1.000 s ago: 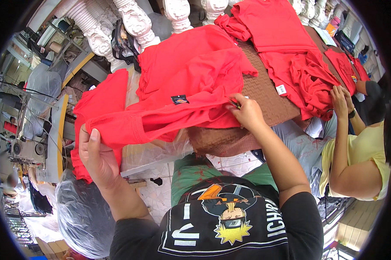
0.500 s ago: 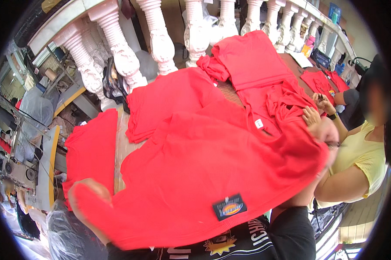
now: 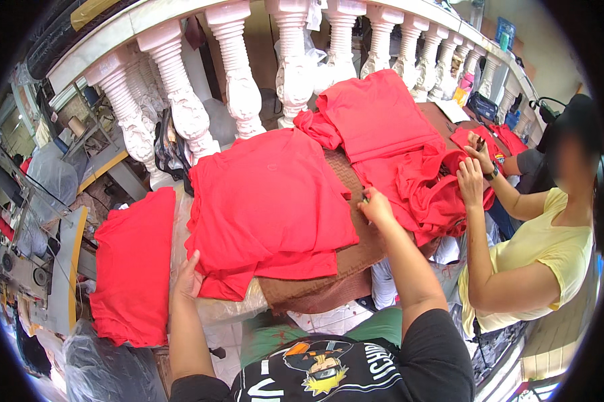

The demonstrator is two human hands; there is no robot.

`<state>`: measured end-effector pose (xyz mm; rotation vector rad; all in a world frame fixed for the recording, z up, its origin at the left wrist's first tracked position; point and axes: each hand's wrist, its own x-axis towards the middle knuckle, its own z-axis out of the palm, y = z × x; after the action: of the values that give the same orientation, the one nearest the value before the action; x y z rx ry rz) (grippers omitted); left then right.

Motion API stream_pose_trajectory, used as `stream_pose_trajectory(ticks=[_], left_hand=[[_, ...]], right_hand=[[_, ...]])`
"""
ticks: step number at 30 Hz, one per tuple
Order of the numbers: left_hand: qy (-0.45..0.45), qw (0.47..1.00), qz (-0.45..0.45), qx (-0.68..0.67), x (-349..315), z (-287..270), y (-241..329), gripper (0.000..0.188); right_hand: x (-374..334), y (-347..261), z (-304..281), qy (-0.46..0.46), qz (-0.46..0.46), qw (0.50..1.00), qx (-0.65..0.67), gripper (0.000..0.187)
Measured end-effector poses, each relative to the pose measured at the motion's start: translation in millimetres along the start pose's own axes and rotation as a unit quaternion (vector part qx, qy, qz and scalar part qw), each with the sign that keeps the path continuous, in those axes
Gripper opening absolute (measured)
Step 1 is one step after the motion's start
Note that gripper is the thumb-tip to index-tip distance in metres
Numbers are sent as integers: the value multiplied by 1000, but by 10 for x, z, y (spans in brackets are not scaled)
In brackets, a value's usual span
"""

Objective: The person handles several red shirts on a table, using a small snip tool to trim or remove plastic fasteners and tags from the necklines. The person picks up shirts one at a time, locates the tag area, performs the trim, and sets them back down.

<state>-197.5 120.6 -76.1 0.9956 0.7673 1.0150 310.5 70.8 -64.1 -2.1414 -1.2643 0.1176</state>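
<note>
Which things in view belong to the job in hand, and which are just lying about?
In the job:
- middle red shirts, left hand at their edge
- small object in the right hand, too small to identify
- likely left red shirts

Apparently lying about:
- black bag
- pink bottle
- white paper

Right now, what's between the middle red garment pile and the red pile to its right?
A strip of brown textured cover, with the person's right hand over part of it; the head view shows this.
</note>
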Motion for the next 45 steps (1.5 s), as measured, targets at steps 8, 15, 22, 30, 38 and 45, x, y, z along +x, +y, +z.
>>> stream_pose_trajectory(ticks=[8, 15, 22, 30, 38, 45], left_hand=[[88, 994, -33, 57, -17, -35, 169, 43], [70, 987, 139, 45, 237, 238, 1055, 38], [60, 971, 228, 40, 339, 622, 2250, 40], [15, 944, 268, 192, 249, 624, 2923, 28], [27, 945, 288, 149, 28, 612, 2965, 22], [2, 943, 297, 151, 72, 830, 2764, 23]], right_hand=[[-453, -722, -66, -95, -62, 986, -119, 33], [-106, -513, -21, -100, -20, 971, 215, 30], [-178, -997, -555, -341, 96, 781, 515, 37], [-10, -1525, -1495, -228, -41, 723, 651, 27], [114, -1503, -1793, -182, -121, 855, 471, 25], [-184, -1229, -737, -319, -41, 878, 355, 38]])
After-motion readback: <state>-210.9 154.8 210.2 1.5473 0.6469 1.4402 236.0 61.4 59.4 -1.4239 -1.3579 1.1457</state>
